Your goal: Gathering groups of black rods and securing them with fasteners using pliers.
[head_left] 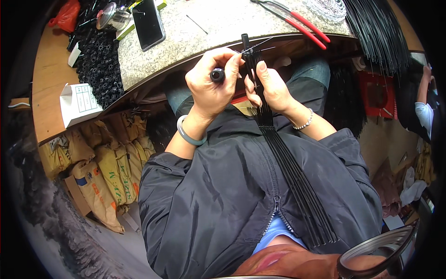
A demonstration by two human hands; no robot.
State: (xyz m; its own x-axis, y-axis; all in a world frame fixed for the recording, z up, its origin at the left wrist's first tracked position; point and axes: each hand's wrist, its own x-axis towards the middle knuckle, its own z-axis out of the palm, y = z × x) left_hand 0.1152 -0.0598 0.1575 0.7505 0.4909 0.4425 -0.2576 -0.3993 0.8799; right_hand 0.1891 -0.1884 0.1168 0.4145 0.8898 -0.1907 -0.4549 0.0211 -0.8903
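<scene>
My right hand (274, 88) is closed around an umbrella frame (297, 179), a bundle of thin black ribs gathered on a dark tube. The ribs run down over my dark jacket, and the tube's end sticks up above my fingers. Beside it, my left hand (211, 83) is closed around a black round-ended tool handle (217, 75), its fingertips pinched close to the frame's notched top. A thin wire (261, 44) crosses there, slanting up to the right. My fingers hide how the wire and the tool meet the frame.
On the speckled tabletop (186, 44) ahead lie a phone (148, 24), red-handled pliers (297, 23) and a thin rod (197, 24). Black notched plastic pieces (98, 69) are heaped left, near a white box (80, 104). Black rods (378, 32) hang over the right edge. Sacks (100, 186) stand below left.
</scene>
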